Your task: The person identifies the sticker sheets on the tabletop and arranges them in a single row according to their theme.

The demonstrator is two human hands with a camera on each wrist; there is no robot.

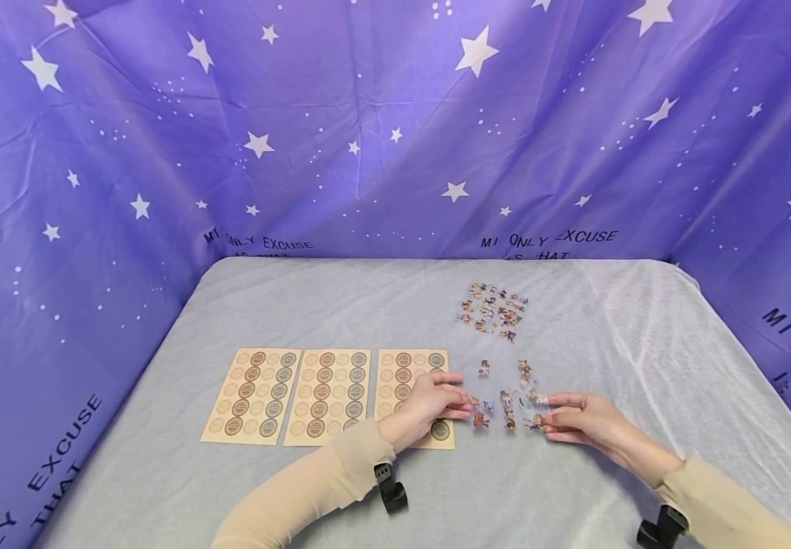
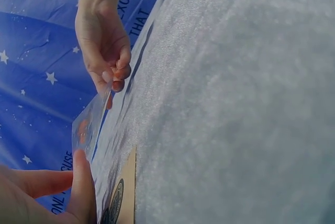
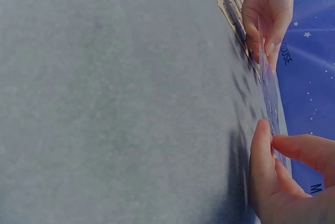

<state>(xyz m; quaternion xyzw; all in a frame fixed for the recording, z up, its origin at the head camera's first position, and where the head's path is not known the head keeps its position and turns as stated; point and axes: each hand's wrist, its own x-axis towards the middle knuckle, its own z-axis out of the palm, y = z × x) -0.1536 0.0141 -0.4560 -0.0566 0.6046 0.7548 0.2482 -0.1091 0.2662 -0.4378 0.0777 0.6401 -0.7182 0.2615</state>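
Observation:
Between both hands stretches a clear sticker sheet (image 1: 508, 398) printed with small cartoon figures. My left hand (image 1: 431, 402) pinches its left edge, and my right hand (image 1: 590, 424) pinches the right edge between thumb and fingers. From the right wrist view the sheet (image 3: 270, 96) appears nearly edge-on, held above the cloth with its shadow below. In the left wrist view the far hand (image 2: 104, 46) grips the opposite edge of the sheet. My left forearm and hand cover part of the rightmost tan sheet of round stickers (image 1: 395, 366).
Two more tan sheets of round stickers, a left one (image 1: 230, 396) and a middle one (image 1: 308, 396), lie in a row. Another clear figure sticker sheet (image 1: 491, 311) lies farther back. A grey cloth (image 1: 340, 305) covers the table, with a purple star-printed curtain (image 1: 395, 175) around it.

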